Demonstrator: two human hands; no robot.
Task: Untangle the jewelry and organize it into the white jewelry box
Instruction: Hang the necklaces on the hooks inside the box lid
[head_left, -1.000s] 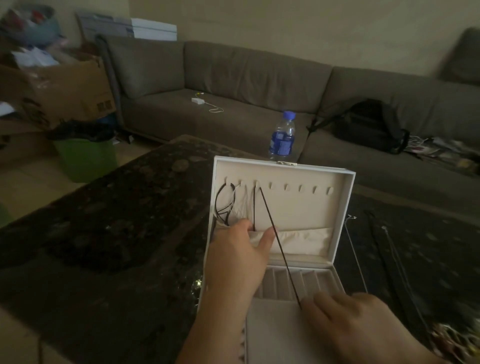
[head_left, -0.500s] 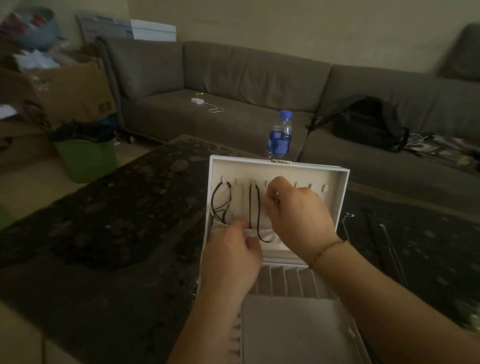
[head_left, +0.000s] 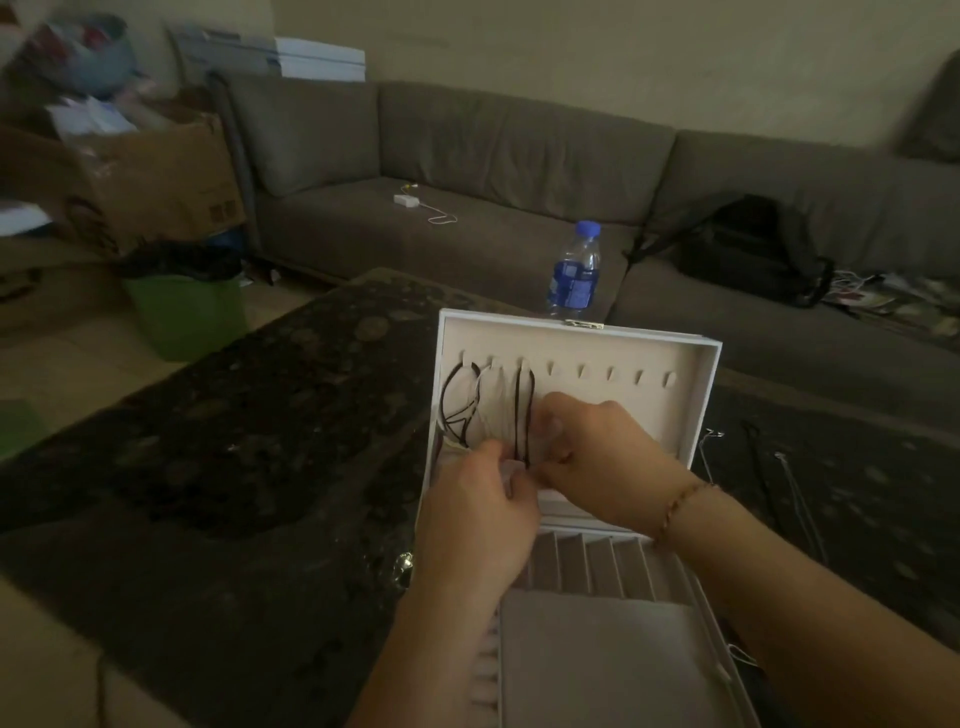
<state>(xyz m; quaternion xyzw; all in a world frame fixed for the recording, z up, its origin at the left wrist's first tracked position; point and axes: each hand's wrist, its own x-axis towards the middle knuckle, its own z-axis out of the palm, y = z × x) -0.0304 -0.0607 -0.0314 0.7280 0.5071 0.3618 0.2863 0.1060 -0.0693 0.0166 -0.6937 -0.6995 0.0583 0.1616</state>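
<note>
The white jewelry box (head_left: 696, 395) stands open on the dark table, its lid upright with a row of hooks. A dark cord necklace (head_left: 523, 415) hangs from the third hook, beside another dark cord (head_left: 453, 405) and pale chains on the first hooks. My left hand (head_left: 480, 514) pinches the top edge of the lid's fabric pocket just left of the cord's lower end. My right hand (head_left: 592, 457) reaches across from the right, its curled fingers on the cord's lower loop at the pocket's mouth. The loop's bottom is hidden behind my fingers.
More thin chains (head_left: 789, 493) lie on the table right of the box. A water bottle (head_left: 574, 270) stands behind the lid. A sofa with a black backpack (head_left: 748, 249) runs along the back; a cardboard box (head_left: 150, 182) and green bin (head_left: 187, 312) sit left.
My right hand came up from the box's tray to the hooks, hung the dark cord, then dropped to the pocket. The cord now hangs straight down as a loop instead of stretching diagonally.
</note>
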